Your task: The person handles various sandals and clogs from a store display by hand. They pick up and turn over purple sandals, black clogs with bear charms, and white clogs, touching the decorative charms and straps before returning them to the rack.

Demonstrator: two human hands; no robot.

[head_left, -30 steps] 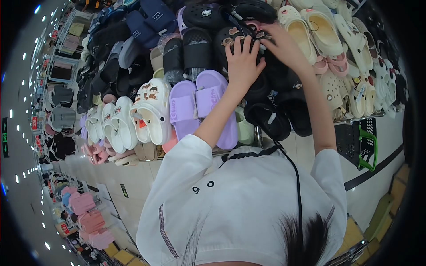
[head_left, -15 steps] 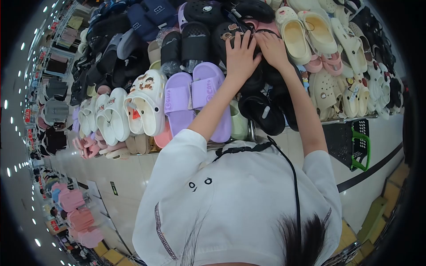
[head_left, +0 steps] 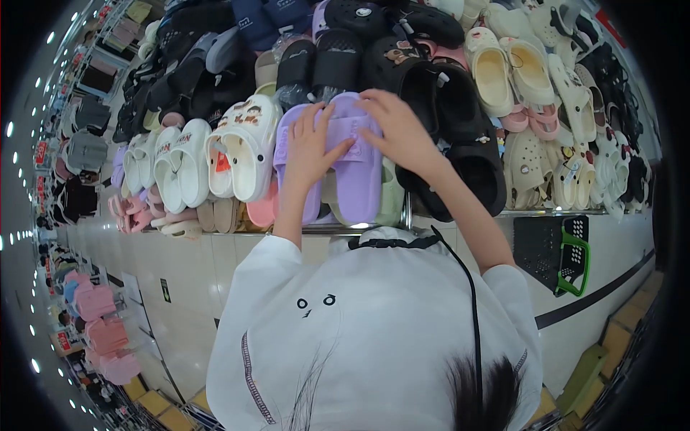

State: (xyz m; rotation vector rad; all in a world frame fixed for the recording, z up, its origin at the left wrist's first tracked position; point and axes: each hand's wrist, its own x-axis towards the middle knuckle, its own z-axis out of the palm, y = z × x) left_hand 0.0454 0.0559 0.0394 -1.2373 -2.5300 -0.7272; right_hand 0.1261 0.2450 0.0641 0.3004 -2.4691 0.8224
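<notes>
A pair of purple slide sandals (head_left: 359, 188) stands side by side at the front of the shoe display, toes pointing away from me. My left hand (head_left: 309, 147) lies over the left slide with its fingers stretched out and its thumb reaching toward the right slide. Against the right slide's outer edge and strap rests my right hand (head_left: 402, 136), fingers apart. Just right of the pair sit black clogs (head_left: 417, 82) with a bear charm. White clogs (head_left: 248, 154) with decorations stand to the left. Behind the slides are black slides (head_left: 336, 65).
White slippers (head_left: 183, 169) fill the front left of the display, and cream clogs (head_left: 489, 68) the right. A metal rail (head_left: 345, 229) runs along the front edge. On the floor at right is a black basket (head_left: 535, 248) with a green handle (head_left: 586, 262).
Both hands have left the black clogs and come back and left onto the purple slides. The slides now stand straighter and closer together. The black clogs are uncovered.
</notes>
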